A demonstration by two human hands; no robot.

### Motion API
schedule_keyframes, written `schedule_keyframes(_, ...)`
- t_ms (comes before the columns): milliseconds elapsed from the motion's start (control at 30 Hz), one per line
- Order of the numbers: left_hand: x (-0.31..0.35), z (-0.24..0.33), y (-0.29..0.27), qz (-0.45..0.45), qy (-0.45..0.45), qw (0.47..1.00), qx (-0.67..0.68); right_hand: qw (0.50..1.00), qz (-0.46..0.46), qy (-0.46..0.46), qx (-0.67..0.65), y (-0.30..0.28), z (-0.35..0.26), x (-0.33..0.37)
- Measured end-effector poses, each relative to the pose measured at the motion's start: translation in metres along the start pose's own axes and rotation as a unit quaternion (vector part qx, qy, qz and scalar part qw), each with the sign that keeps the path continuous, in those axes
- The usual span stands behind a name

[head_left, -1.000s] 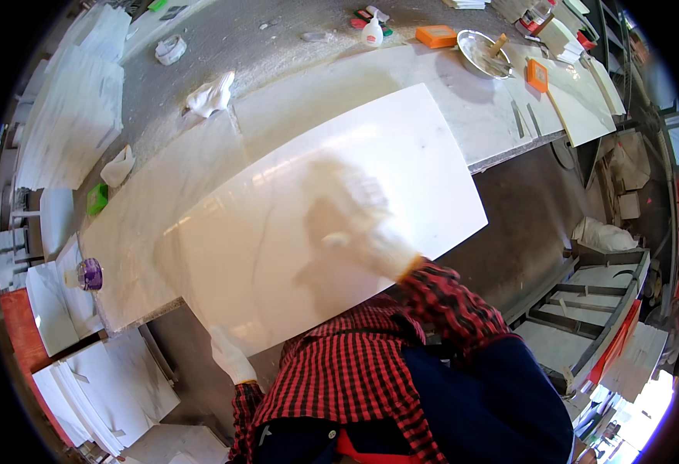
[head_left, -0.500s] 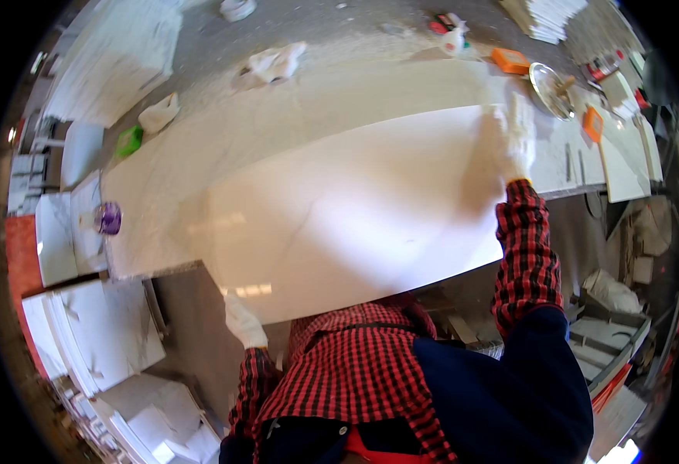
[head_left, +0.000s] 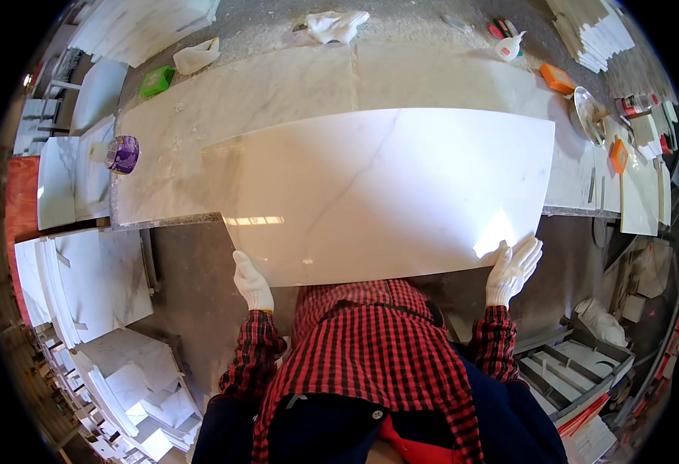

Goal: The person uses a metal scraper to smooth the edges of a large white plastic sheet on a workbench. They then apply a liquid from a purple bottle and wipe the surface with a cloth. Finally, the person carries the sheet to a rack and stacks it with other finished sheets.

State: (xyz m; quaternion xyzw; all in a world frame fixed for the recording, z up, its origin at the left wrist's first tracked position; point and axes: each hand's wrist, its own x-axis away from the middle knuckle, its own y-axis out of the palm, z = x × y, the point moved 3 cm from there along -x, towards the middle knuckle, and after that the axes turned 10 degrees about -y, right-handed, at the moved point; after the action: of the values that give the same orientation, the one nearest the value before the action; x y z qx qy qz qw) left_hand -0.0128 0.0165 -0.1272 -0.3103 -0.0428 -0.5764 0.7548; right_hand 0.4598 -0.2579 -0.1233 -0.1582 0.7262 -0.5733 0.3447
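Note:
A large polished white stone slab (head_left: 386, 193) with faint grey veins lies on the pale stone worktop (head_left: 169, 185), its near part overhanging the front edge. My left hand (head_left: 253, 283), in a white knit glove, grips the slab's near left corner, some fingers hidden at its edge. At the near right corner is my right hand (head_left: 512, 271), gloved the same way. Its fingers are stretched out and its thumb stands apart, touching the slab's corner. The slab's near edge is close against my red-and-black checked apron (head_left: 355, 332).
At the left end stands a purple-labelled container (head_left: 122, 155). A green box (head_left: 156, 80) and white cloth (head_left: 336, 26) lie at the back. On the right are orange boxes (head_left: 557, 78) and a metal bowl (head_left: 587, 116). Stacked slabs (head_left: 100, 286) stand left; a metal frame (head_left: 575, 371) sits lower right.
My right hand has come back from the slab's far right part to its near right corner. The slab's right end has swung toward me, and my view has shifted. The left hand stays at its corner.

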Motion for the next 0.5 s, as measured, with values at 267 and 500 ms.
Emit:
schedule_keyframes(267, -0.009, -0.014, -0.010, -0.017, -0.028, 0.999, 0.034, 0.991, 0.053, -0.123, -0.017, -0.017, -0.044, -0.087)
schedule_keyframes(500, 0.006, 0.012, -0.011, -0.050, -0.073, 0.988, 0.125, 0.920, 0.101, -0.354, -0.137, -0.018, -0.274, -0.147)
